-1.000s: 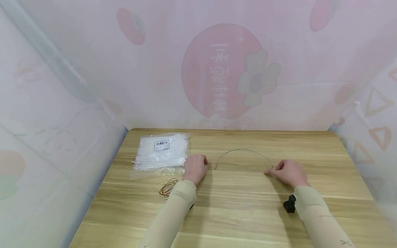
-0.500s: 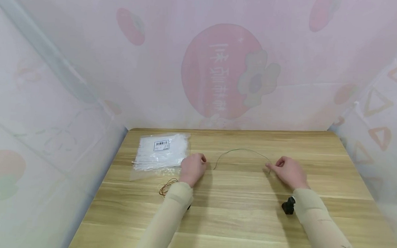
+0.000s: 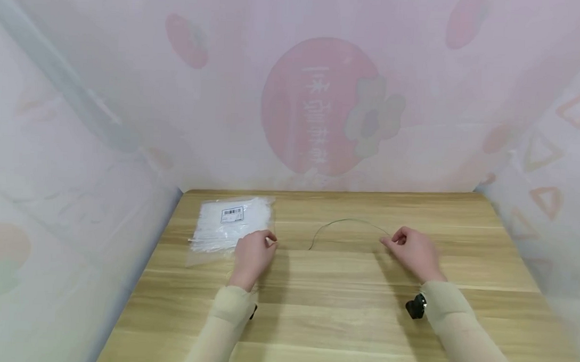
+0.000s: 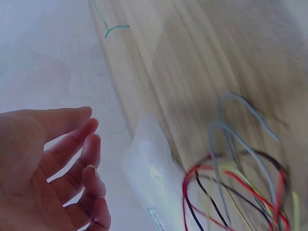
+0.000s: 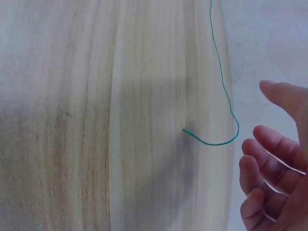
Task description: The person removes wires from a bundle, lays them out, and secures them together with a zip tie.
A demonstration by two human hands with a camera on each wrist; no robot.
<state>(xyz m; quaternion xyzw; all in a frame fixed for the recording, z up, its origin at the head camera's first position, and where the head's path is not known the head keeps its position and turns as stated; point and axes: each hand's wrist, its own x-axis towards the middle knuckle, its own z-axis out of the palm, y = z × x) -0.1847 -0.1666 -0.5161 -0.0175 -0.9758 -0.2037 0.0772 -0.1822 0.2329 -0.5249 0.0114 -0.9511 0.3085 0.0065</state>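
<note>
Left hand [image 3: 253,255] was held loosely curled, unloaded; right hand [image 3: 416,253] was held with thumb and fingers parted. Green wire [image 5: 216,144] was laid arched on counter [image 3: 343,310] between the hands. Coiled wires [image 4: 245,184] and bag [image 3: 233,222], apparently of white strips, were seen near the left.

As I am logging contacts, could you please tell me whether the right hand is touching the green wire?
Apart. The right wrist view shows a visible gap between the right hand and the curved end of the green wire.
</note>
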